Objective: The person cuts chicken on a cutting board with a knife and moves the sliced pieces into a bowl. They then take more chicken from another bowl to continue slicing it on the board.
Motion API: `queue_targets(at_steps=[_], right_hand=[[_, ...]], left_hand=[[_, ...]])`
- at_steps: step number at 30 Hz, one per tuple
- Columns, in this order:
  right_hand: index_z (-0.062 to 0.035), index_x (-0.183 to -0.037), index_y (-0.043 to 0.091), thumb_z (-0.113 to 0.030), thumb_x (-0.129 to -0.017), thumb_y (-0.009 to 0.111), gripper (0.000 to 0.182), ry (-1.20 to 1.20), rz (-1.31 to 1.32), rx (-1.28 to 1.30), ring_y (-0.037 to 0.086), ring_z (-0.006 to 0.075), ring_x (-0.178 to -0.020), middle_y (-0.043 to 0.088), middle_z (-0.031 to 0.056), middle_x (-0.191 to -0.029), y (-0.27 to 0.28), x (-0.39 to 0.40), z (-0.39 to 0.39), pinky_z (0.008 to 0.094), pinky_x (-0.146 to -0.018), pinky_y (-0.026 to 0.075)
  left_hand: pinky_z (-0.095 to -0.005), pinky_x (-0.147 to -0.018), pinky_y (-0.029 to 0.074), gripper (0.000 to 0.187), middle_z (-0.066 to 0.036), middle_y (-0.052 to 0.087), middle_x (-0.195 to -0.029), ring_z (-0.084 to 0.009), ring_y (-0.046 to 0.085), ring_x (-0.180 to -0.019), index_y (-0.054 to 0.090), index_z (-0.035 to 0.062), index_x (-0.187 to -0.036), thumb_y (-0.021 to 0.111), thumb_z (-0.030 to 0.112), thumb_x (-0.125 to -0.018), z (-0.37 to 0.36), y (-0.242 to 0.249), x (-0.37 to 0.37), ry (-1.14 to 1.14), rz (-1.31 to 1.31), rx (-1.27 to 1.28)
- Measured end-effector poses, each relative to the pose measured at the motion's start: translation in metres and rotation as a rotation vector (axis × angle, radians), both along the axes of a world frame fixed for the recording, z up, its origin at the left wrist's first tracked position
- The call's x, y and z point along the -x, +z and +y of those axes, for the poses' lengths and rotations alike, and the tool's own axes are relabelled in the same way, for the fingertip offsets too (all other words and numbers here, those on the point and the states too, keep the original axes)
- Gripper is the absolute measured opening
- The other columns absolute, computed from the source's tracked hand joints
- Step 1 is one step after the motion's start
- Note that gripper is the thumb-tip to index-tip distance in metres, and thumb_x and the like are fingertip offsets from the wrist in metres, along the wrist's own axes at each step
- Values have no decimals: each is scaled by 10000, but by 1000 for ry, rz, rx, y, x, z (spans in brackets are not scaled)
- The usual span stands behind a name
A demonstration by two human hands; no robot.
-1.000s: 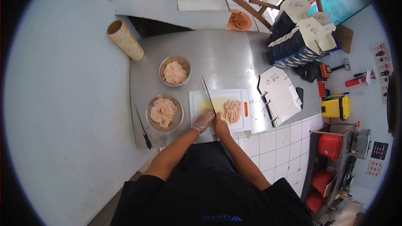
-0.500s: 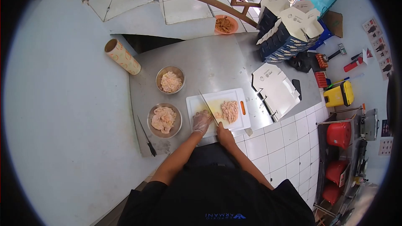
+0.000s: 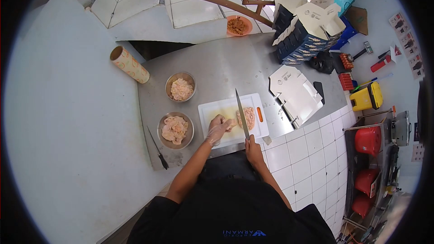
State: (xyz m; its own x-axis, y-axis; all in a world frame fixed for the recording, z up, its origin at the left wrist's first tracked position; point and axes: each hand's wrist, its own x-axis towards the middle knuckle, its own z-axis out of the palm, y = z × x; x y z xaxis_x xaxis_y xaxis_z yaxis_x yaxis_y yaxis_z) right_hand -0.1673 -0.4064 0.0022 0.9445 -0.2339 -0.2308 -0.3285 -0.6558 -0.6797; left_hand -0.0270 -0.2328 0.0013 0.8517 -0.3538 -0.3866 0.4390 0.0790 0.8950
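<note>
My left hand [image 3: 218, 129], in a clear plastic glove, is closed on a piece of raw chicken [image 3: 231, 124] over the white cutting board [image 3: 209, 112]. My right hand [image 3: 254, 150] grips a knife [image 3: 242, 113] by its handle at the board's near edge. The long blade points away from me and crosses the left part of a pile of cut raw chicken [image 3: 249, 118]. To the left stand two metal bowls: the near bowl [image 3: 192, 134] holds larger raw chicken pieces, the far bowl [image 3: 194, 91] holds more raw chicken.
A second knife [image 3: 157, 147] lies left of the near bowl. A roll of wrap [image 3: 130, 65] stands by the wall. Flat box card [image 3: 296, 95], a phone [image 3: 318, 92] and stacked boxes [image 3: 307, 40] occupy the right side. An orange plate of food [image 3: 239, 25] sits beyond the table.
The knife has moved right, from beside my left hand to over the cut pile, and its blade has turned. My left hand has shifted slightly right and lifted a chicken piece into clearer view.
</note>
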Motion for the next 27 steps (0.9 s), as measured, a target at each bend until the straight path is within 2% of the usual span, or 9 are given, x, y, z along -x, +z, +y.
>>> queue_targets(at_steps=[3, 6, 9, 12, 15, 16, 19, 22, 27], right_hand=[[-37, -1072, 393, -235, -1066, 486, 218, 18, 14, -13, 632, 531, -750, 645, 315, -767, -3, 4, 4, 619, -614, 434], [-41, -1069, 394, -247, -1067, 478, 223, 91, 62, 35, 638, 528, -761, 653, 311, -776, -19, 0, 6, 620, -629, 452], [-47, -1074, 398, -269, -1066, 461, 230, 154, 111, 103, 645, 534, -751, 657, 318, -763, -36, 0, 5, 639, -642, 482], [-49, -1081, 399, -274, -1065, 457, 232, 122, 150, 150, 646, 536, -733, 651, 323, -743, -33, 3, 9, 653, -633, 485], [-48, -1090, 399, -278, -1065, 455, 238, 95, 131, 159, 645, 536, -724, 646, 324, -730, -23, 1, 9, 657, -625, 482], [-46, -1093, 398, -277, -1065, 455, 240, 96, 127, 162, 643, 537, -725, 646, 325, -731, -21, 1, 9, 654, -626, 482], [-39, -1100, 397, -278, -1065, 454, 248, 125, 118, 76, 635, 548, -730, 642, 333, -736, -23, 5, 11, 651, -635, 475], [-31, -1090, 396, -276, -1064, 454, 254, 203, 192, 59, 625, 560, -737, 639, 342, -743, -16, 15, 14, 653, -647, 467], [-24, -1145, 409, -279, -1058, 459, 274, 224, 259, 92, 627, 564, -743, 638, 352, -753, -26, 21, 20, 660, -660, 465]], left_hand=[[-269, -638, 530, 298, -38, 625, -775, -107, 640, -706, 480, 65, -842, 724, 204, -942, -23, -45, 2, 151, 3, 133], [-249, -653, 520, 279, -30, 606, -734, -102, 640, -731, 521, 51, -855, 731, 217, -935, -21, -75, 5, 68, -23, -299], [-269, -634, 494, 243, -24, 593, -725, -115, 623, -730, 549, 35, -872, 741, 182, -898, -13, -89, 13, 132, -52, -316], [-327, -609, 477, 245, -31, 587, -701, -137, 594, -693, 542, 30, -879, 748, 160, -849, 15, -81, 15, 71, -319, -645], [-403, -626, 478, 269, -123, 592, -685, -270, 588, -641, 557, 33, -824, 740, 229, -800, 40, -91, 19, 193, -268, -610], [-405, -706, 505, 211, -139, 616, -801, -307, 625, -771, 595, 42, -892, 705, 202, -808, 43, -60, 23, 140, -289, -733], [-422, -829, 509, 165, -153, 627, -986, -336, 611, -964, 616, 39, -965, 660, 143, -844, 42, -52, 34, 105, -790, -862], [-440, -928, 488, 170, -145, 596, -1113, -339, 561, -1086, 621, 47, -1030, 630, 102, -870, 32, -31, 29, -151, -866, -699], [-445, -940, 488, 194, -133, 582, -1076, -331, 565, -1066, 611, 58, -1073, 619, 143, -899, 10, -69, 16, -311, -906, -845]])
